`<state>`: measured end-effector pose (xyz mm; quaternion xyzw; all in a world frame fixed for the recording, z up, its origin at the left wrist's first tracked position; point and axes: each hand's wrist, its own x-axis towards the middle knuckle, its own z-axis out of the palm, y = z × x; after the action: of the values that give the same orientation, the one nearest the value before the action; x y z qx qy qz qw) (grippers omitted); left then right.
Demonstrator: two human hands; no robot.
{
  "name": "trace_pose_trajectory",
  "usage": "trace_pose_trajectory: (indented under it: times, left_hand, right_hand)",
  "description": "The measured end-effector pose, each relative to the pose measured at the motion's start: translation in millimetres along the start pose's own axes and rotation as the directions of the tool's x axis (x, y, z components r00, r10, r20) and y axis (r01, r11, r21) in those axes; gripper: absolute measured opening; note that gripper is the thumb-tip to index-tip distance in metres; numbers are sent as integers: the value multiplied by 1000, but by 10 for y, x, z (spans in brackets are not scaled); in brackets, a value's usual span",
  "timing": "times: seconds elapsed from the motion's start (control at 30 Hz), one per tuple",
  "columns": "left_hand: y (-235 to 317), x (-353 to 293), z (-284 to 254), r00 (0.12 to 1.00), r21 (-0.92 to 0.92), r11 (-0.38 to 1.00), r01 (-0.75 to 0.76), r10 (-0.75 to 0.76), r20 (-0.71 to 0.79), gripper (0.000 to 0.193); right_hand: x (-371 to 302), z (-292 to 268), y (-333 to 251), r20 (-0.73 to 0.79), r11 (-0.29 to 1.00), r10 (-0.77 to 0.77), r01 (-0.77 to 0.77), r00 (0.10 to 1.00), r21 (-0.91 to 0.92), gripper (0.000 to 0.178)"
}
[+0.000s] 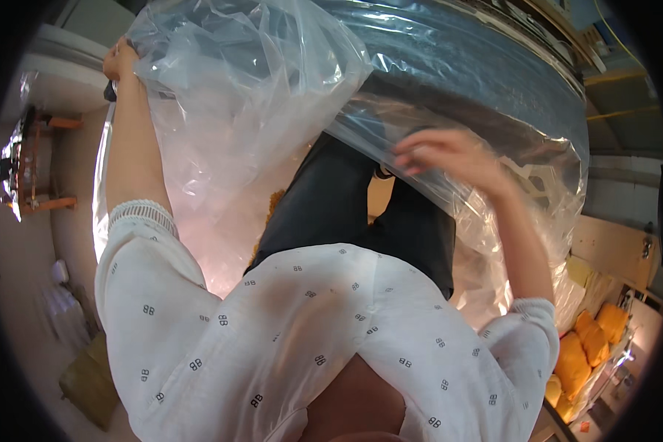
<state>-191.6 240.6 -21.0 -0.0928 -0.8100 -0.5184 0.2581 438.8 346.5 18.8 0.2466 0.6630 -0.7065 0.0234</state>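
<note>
A large clear plastic sheet (250, 81) bunches and billows at the upper left, over my legs and the surface ahead. My left hand (120, 60) is closed on its outer edge, the arm stretched far forward. My right hand (449, 158) is blurred by motion, just above a smoother stretch of the film to the right of my knees. Its fingers look loosely bent and apart, with nothing visible between them. Under the film ahead lies a long dark, bluish surface (479, 88); what it is cannot be made out.
Farther right lie orange bundles (586, 346) near a tan board (611, 247). An orange-legged stand (37, 162) is at the far left, with a yellowish sack (92, 379) lower down. Loose film hangs beside my right thigh. A wooden-edged frame (545, 33) runs along the far right.
</note>
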Motion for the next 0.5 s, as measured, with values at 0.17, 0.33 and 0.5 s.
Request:
trace_pose_trajectory:
  times: [0.17, 0.33, 0.5]
  left_hand:
    - [-52, -21, 168, 997, 39, 996, -79, 78, 23, 32]
    - [-65, -130, 12, 995, 1, 996, -88, 88, 52, 31]
    - [65, -252, -53, 892, -235, 928, -288, 350, 285, 24]
  right_hand:
    - [1242, 950, 766, -95, 868, -497, 496, 863, -33, 33]
    - [650, 883, -164, -110, 783, -561, 482, 821, -393, 17]
    - [-814, -279, -597, -373, 638, -641, 736, 671, 226, 30]
